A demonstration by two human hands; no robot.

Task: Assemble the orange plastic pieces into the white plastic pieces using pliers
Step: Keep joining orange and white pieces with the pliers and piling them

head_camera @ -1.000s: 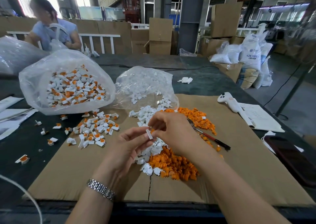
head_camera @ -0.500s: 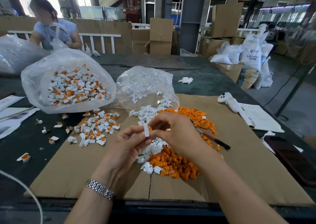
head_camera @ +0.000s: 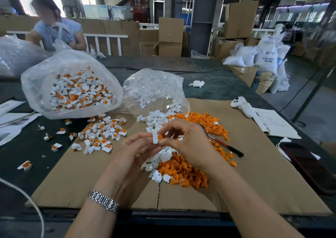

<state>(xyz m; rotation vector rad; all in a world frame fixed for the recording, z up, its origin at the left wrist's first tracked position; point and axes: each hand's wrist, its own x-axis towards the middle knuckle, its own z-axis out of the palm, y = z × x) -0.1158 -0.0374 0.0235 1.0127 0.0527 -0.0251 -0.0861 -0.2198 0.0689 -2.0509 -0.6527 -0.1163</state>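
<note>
Pinching a white piece [head_camera: 155,138] at frame centre, your left hand [head_camera: 135,151] steadies it while your right hand [head_camera: 185,143] nips an orange piece [head_camera: 160,137] against its face. Both hands meet just above the mixed pile [head_camera: 179,168] on the cardboard [head_camera: 254,174]. The pliers [head_camera: 221,143] lie untouched, right of your hands. If the orange part goes in crooked, pressing may jam or crack it; a loosened pinch would likely drop it into the pile.
</note>
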